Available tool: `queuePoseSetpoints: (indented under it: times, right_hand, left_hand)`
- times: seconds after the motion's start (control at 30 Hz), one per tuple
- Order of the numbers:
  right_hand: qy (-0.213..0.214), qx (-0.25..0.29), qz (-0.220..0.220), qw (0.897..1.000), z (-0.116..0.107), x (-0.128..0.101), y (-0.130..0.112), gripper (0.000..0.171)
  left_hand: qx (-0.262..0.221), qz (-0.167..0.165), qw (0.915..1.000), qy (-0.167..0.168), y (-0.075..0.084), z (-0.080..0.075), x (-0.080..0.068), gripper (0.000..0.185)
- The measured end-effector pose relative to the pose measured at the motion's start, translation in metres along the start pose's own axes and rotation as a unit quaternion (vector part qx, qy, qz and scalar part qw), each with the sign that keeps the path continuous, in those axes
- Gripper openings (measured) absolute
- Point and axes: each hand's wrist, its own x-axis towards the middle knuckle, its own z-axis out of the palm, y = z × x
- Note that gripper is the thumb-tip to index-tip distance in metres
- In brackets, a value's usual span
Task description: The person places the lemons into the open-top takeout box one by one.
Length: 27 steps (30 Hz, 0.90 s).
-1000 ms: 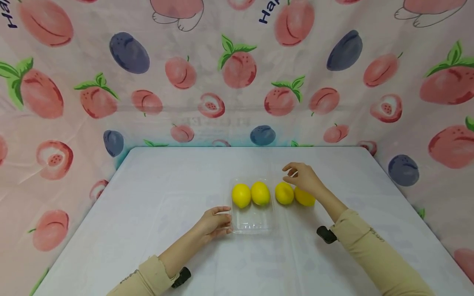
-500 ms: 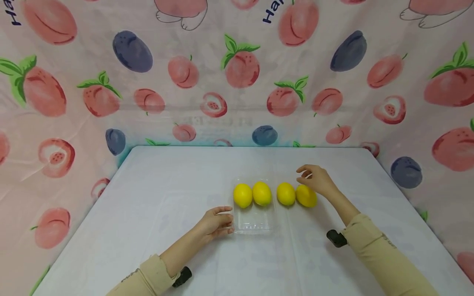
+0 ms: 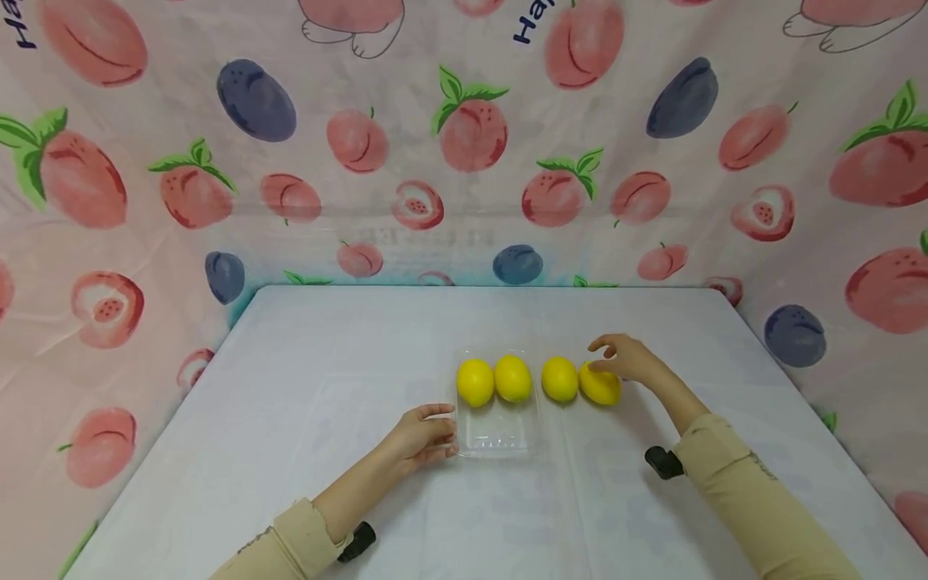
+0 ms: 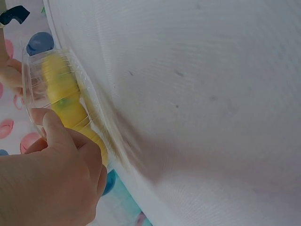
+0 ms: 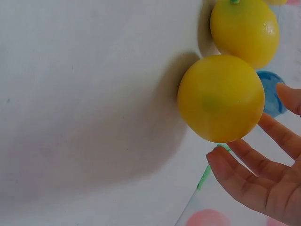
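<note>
Fruit-print cloth backs a white table [image 3: 304, 451]. Centre frame, a clear tray [image 3: 500, 441] holds two lemons at its far end; two more lie on the table just right of it. Left hand [image 3: 420, 437] has its fingers curled on the tray's left rim. Right hand [image 3: 627, 358] hovers over the rightmost lemon [image 3: 600, 387], fingers spread and relaxed, gripping nothing, fingertips at or near the peel. Risk: a shallow grasp on the round, smooth lemon could send it rolling toward the right edge or bump its neighbour [image 3: 559, 379]; the light tray may slide if the left hand lets go.
</note>
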Motion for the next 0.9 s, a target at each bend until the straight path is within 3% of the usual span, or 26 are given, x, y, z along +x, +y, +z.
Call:
queuePoseSetpoints:
  times: [0.2, 0.33, 0.9]
  right_hand:
    - [-0.064, 0.016, 0.038, 0.997, 0.001, 0.004, 0.006, 0.044]
    - [-0.082, 0.028, 0.054, 0.995, 0.002, 0.003, 0.007, 0.043]
    - [-0.048, 0.046, 0.049, 0.997, 0.004, -0.009, 0.011, 0.046]
  left_hand:
    - [-0.001, -0.003, 1.0000, 0.002, 0.001, 0.000, 0.000, 0.036]
    - [-0.003, -0.004, 1.0000, 0.001, 0.001, 0.000, 0.000, 0.037]
    - [0.000, -0.002, 1.0000, 0.007, 0.003, 0.002, -0.003, 0.037]
